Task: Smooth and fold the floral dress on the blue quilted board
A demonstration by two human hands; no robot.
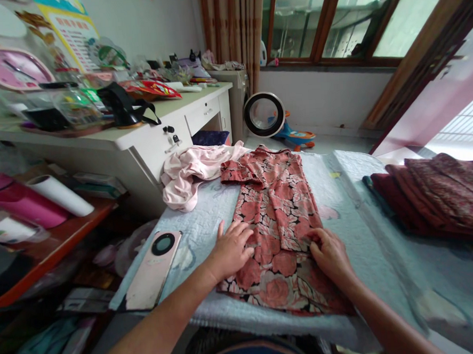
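Observation:
A red, black and beige floral shirt (268, 207) lies on a light blue quilted cover, its collar at the far end. Its sides are folded inward; one sleeve (238, 172) sticks out at the upper left, and another lies down the front towards the right edge. My left hand (233, 245) rests on the shirt's left edge with its fingers spread. At the right edge, my right hand (330, 252) has its thumb and fingers pinched on the cloth by the sleeve's end. A crumpled pale pink garment (194, 171) lies beyond my left hand.
A pink phone (154, 270) lies at the left of the blue cover (358, 276). Folded dark red clothes (434, 197) are stacked on the right. A cluttered desk (145, 132) and an orange-edged shelf (83, 229) stand to the left. A round fan (263, 114) stands beyond the cover.

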